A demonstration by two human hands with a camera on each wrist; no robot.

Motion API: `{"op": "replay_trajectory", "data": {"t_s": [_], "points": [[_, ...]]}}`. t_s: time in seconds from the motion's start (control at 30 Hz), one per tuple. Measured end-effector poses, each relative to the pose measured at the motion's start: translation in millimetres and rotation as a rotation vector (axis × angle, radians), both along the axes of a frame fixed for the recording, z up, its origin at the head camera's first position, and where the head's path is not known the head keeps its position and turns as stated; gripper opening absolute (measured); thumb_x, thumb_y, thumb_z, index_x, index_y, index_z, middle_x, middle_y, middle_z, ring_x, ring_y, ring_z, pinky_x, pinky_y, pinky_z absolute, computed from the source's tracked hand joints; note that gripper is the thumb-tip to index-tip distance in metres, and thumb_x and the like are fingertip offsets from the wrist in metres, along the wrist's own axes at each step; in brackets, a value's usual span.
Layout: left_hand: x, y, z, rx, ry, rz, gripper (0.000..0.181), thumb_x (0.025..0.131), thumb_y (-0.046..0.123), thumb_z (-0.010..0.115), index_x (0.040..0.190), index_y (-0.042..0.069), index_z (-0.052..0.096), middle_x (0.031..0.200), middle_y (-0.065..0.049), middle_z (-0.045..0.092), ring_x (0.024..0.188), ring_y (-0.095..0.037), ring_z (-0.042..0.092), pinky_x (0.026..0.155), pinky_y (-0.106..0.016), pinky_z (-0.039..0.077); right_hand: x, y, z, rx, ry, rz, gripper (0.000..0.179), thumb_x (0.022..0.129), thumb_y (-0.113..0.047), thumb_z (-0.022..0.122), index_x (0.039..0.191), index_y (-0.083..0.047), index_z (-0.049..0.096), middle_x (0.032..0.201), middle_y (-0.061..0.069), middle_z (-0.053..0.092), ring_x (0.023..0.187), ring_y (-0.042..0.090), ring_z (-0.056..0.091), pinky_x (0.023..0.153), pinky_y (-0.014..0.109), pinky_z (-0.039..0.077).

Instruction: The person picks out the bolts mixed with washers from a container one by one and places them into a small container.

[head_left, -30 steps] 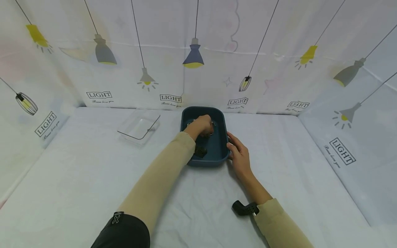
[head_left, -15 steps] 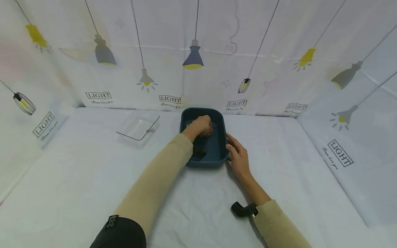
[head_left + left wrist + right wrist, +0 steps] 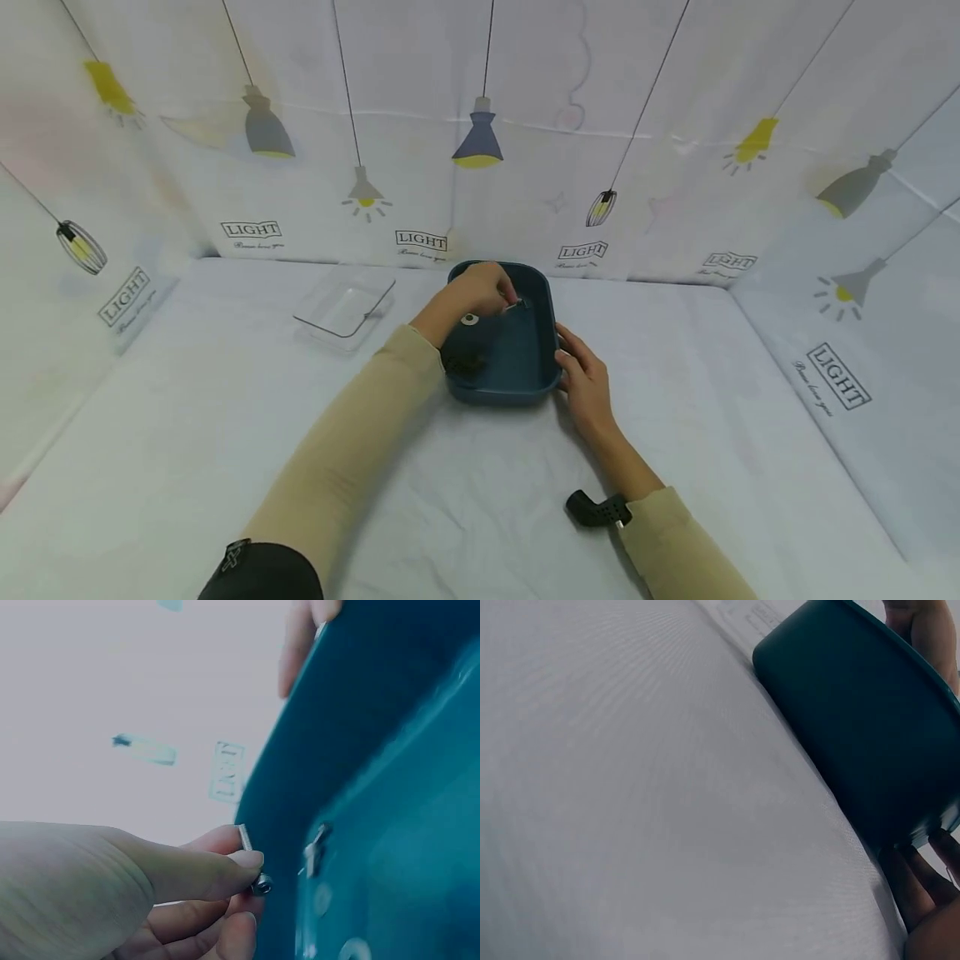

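Note:
In the left wrist view, my left hand (image 3: 187, 885) pinches a small metal bolt (image 3: 262, 884) between thumb and fingers, its threaded shaft pointing up. The hand (image 3: 480, 290) is over the far left part of a dark blue rectangular tray (image 3: 517, 367). On the tray's floor lie a pale washer (image 3: 469, 319), a fainter washer (image 3: 322, 898) and another small metal piece (image 3: 316, 850), like a bolt. My right hand (image 3: 588, 387) rests against the tray's right wall, its fingers (image 3: 922, 877) touching the outer side low down.
A clear plastic box (image 3: 341, 308) stands on the white cloth (image 3: 225, 400) left of the tray. Behind the tray rises a white curtain (image 3: 525, 192) printed with lamps. Black wrist devices sit on both arms, the right one (image 3: 597, 508) near the cuff.
My left hand has lifted from the tray's floor and shifted slightly left, now showing a bolt between its fingers. A washer beneath it has come into view. The right hand stays at the tray's side.

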State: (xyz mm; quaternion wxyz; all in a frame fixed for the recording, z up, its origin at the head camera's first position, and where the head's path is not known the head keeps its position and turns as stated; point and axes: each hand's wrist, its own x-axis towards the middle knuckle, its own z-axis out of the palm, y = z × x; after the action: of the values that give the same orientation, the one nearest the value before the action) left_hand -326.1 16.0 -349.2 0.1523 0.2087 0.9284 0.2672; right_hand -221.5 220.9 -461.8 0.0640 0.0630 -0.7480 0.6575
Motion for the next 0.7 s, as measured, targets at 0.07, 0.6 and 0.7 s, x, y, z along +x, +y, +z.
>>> {"op": "replay_trajectory", "data": {"t_s": [0.07, 0.6, 0.7], "points": [[1.3, -9.0, 3.1, 0.023, 0.024, -0.008, 0.026, 0.097, 0.007, 0.061, 0.120, 0.006, 0.073, 0.126, -0.009, 0.069, 0.102, -0.023, 0.063, 0.082, -0.033, 0.053, 0.5, 1, -0.8, 0.001, -0.003, -0.003, 0.044, 0.108, -0.017, 0.043, 0.151, -0.017, 0.049, 0.151, 0.017, 0.051, 0.130, 0.036, 0.056, 0.079, 0.016, 0.057], [10.4, -109.7, 26.9, 0.044, 0.049, 0.199, 0.020, 0.096, 0.006, 0.064, 0.115, 0.005, 0.072, 0.117, -0.017, 0.070, 0.105, -0.029, 0.065, 0.084, -0.039, 0.053, -1.5, 0, -1.6, 0.038, 0.000, -0.015, 0.044, 0.108, -0.018, 0.043, 0.151, -0.019, 0.049, 0.152, 0.016, 0.051, 0.131, 0.035, 0.056, 0.078, 0.015, 0.057], [12.2, -131.4, 27.6, 0.015, 0.068, 0.240, 0.020, 0.097, 0.006, 0.061, 0.114, 0.005, 0.072, 0.118, -0.019, 0.069, 0.105, -0.030, 0.065, 0.087, -0.041, 0.052, -1.5, 0, -1.9, 0.049, 0.005, -0.015, 0.045, 0.108, -0.018, 0.042, 0.152, -0.019, 0.047, 0.152, 0.017, 0.050, 0.132, 0.036, 0.055, 0.079, 0.015, 0.056]]}}
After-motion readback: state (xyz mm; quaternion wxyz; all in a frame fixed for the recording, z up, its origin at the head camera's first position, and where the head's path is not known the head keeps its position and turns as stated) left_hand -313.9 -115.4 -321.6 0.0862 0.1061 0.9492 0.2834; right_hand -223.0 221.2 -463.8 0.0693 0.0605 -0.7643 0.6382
